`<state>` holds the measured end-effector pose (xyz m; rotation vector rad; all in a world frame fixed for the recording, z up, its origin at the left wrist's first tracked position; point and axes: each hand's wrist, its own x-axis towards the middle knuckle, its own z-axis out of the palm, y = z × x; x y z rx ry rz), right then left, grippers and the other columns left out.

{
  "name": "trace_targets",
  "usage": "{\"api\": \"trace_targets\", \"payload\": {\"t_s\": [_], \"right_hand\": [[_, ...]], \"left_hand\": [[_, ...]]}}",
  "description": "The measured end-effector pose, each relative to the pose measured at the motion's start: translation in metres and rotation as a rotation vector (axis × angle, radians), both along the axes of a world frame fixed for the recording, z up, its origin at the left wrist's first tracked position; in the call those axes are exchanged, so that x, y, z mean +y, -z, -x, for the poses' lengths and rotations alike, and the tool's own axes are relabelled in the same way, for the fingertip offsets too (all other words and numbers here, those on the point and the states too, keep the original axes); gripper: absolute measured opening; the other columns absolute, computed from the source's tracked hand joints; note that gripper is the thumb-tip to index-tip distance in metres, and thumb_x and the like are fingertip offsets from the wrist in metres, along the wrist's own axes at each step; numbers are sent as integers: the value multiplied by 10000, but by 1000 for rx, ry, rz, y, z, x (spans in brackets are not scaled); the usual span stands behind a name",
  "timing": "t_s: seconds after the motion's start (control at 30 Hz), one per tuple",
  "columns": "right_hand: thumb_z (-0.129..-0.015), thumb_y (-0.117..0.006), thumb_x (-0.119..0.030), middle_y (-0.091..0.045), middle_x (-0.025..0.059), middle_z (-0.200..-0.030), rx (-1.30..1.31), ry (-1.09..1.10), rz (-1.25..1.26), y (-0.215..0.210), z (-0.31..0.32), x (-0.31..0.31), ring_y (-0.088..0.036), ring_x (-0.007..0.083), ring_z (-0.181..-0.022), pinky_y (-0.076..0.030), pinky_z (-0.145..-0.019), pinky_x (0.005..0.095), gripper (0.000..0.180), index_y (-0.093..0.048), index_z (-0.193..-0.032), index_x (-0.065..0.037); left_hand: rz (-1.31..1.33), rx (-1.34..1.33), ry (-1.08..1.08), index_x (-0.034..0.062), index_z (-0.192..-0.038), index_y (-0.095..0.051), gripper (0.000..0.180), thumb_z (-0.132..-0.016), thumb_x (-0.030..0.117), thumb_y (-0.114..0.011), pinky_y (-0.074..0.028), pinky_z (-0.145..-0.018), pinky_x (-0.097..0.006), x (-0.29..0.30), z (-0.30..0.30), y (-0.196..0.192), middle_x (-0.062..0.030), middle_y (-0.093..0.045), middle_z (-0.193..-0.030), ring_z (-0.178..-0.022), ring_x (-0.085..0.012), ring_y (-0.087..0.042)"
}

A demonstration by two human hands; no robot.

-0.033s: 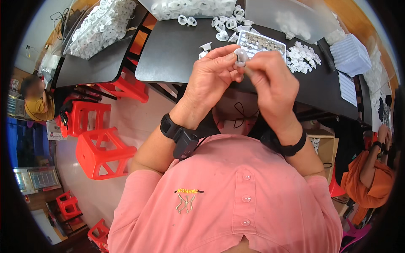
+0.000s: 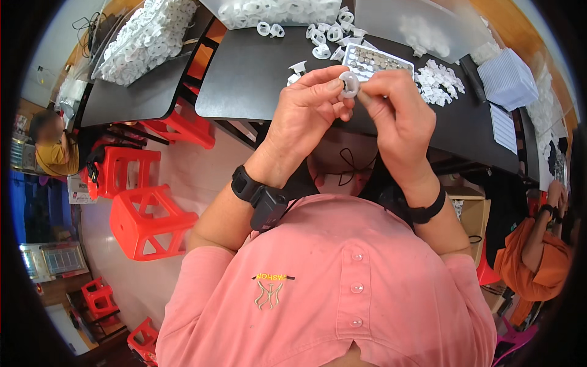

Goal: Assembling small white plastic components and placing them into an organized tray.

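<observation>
Head view shows the left hand (image 2: 306, 113) and the right hand (image 2: 397, 116) together, both pinching one small white ring (image 2: 350, 84) above the near edge of the black counter (image 2: 244, 79), probably to press it firmly. A tray (image 2: 376, 61) lies just beyond.

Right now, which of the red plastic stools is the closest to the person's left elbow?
The big red plastic stool tipped at an angle, just beside the left arm. The other red stools sit farther away, near the picture's edges and by the tables.
</observation>
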<state>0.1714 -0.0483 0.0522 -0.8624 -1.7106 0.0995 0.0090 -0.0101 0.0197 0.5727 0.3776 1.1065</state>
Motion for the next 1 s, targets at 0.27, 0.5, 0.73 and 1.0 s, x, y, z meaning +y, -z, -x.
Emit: {"api": "trace_targets", "payload": {"t_s": [0.27,0.5,0.73,1.0], "right_hand": [[-817,-700,76,-619,85,-846,79,-134,26,19,1,11,-617,198,-734,-510,-644,293,145,-642,-917,-12],[-815,-740,36,-650,29,-834,395,-363,457,17,-6,20,-616,103,-713,-466,-567,234,89,-672,-843,-13],[-813,-729,-32,-645,-1,-723,468,-352,857,1,-10,21,-563,57,-608,-367,-497,192,83,-652,-804,-61],[-818,-711,-34,-645,2,-755,487,-281,818,0,-6,21,-569,66,-645,-409,-524,209,59,-653,-812,-36]], "left_hand": [[-176,97,28,-30,-1169,-664,265,-934,92,-670,-524,-729,-345,-2,4,5,-132,-684,-1032,-826,-215,-627],[-236,125,-45,-63,-1117,-670,243,-901,45,-702,-538,-679,-339,-5,6,5,-132,-692,-968,-799,-193,-640],[-159,144,21,-79,-1139,-651,256,-925,58,-678,-540,-673,-336,-2,11,3,-153,-689,-974,-825,-219,-665],[-131,155,36,-74,-1141,-650,251,-952,90,-654,-537,-657,-328,-1,5,0,-156,-688,-970,-823,-222,-670]]}}
